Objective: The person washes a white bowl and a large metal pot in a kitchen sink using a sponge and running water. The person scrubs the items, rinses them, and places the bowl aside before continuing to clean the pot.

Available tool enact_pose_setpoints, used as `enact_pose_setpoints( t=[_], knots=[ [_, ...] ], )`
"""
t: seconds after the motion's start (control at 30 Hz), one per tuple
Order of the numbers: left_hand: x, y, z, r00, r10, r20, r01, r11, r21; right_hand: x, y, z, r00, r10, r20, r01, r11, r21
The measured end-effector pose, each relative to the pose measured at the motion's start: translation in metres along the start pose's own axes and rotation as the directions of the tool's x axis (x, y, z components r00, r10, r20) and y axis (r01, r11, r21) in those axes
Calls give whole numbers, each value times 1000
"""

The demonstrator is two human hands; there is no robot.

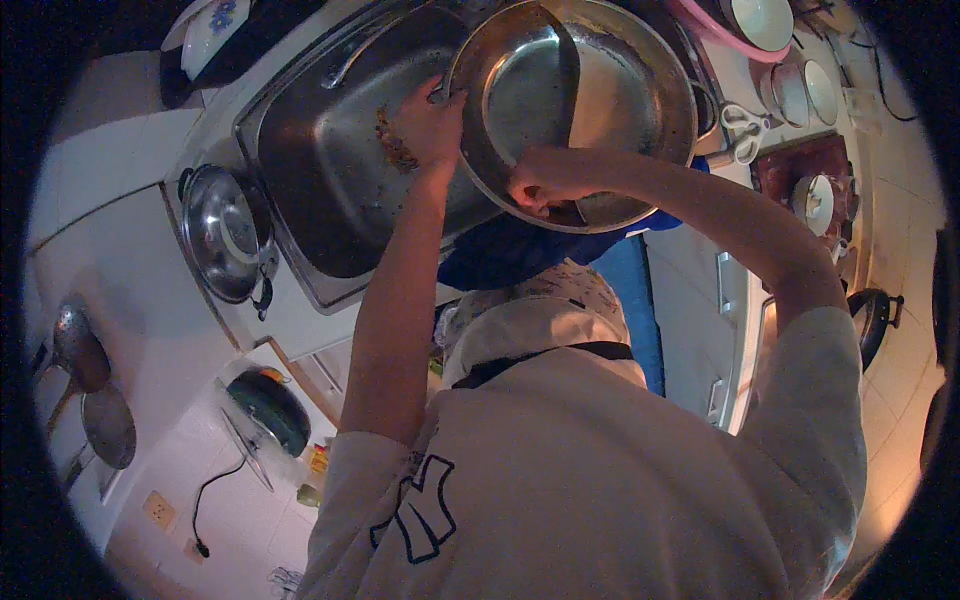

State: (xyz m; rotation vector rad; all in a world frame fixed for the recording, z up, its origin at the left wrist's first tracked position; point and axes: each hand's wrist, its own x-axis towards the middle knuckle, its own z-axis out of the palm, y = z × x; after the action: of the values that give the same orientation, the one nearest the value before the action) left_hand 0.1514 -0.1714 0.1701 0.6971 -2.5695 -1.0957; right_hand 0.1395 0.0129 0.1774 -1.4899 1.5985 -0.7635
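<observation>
My left hand (433, 124) grips the left side of a wide, divided steel hot pot (525, 97), by its rim or side handle. The pot tilts over the right part of a steel sink (300, 180), and its curved divider (574, 75) splits the inside in two. Inside the pot, my right hand (547, 180) has curled fingers against the near wall, low beside the divider. Whether those fingers hold anything is hidden. Brown food scraps (395, 142) lie in the basin near my left wrist.
A steel two-handled pan (223, 232) stands left of the sink. Kitchen scissors (742, 133) lie right of the pot, near stacked bowls (821, 94), a pink tray (694, 22) and a dark red board (780, 161). Strainers (81, 341) hang at the far left.
</observation>
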Motion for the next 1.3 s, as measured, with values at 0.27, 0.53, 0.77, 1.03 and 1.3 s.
enact_pose_setpoints(
  t=[0.27, 0.53, 0.77, 1.03, 1.3],
  knots=[
    [-2, 9, -1, 999, 1, -42, 4, 992, 128, 0, -38, 3, 959, 141, -244, -53, 941, 335],
    [0, 10, 2, 999, 28, 21, -32, 984, 176, -49, -29, -5, 993, 44, -113, -66, 978, -197],
    [-3, 22, -10, 965, 120, 233, -235, 790, 566, -48, -22, 13, 972, 107, -210, -214, 775, -594],
    [2, 7, 5, 943, 231, 239, -321, 816, 481, -25, -2, 15, 984, 179, 25, -96, 636, -765],
    [-31, -23, -19, 985, 150, -79, -169, 923, -346, -21, -14, 24, 987, 77, -140, -156, 653, -741]
  ],
)
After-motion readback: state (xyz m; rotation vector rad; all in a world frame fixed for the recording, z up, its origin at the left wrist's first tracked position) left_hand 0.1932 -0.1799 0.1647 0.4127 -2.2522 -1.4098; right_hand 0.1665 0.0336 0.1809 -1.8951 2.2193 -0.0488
